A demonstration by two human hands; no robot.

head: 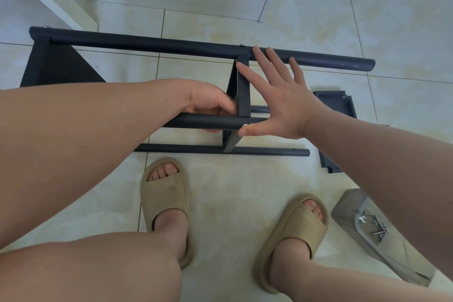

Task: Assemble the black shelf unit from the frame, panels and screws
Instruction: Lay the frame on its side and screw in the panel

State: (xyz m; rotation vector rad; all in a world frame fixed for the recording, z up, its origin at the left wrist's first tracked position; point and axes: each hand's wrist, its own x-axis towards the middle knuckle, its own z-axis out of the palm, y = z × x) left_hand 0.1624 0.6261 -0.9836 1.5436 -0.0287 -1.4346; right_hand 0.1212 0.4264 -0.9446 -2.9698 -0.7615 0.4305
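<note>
The tiled floor (232,179) carries the black frame (98,40), which lies on its side just ahead of the person's feet. Its long axis runs left to right, with the free tube ends pointing right.

The far tube (318,61) is the longest and spans most of the view, slanting slightly down to the right. The low tube (196,149) rests on the floor nearest the feet, parallel to it. The near tube (196,122) is raised between them and also runs left to right.

The left panel (56,66) stands on edge at the frame's left end, under the far tube. The mid panel (243,91) stands on edge too, crossing from the far tube toward the low tube. A loose panel (335,105) lies flat on the floor just right of the frame, partly under the right forearm.

The left hand (208,105) grips the near tube beside the mid panel, with its fingers curled under the tube. The right hand (277,95) is flat and its straight fingers are spread apart. The forefinger touches the mid panel, the longer fingertips reach the far tube, and the thumb lies by a screw (244,125) at the near tube's end.

Tan slippers (164,198) are on both feet. At lower right a grey pack (348,211) holds loose screws (378,230) and a small wrench (362,219).
</note>
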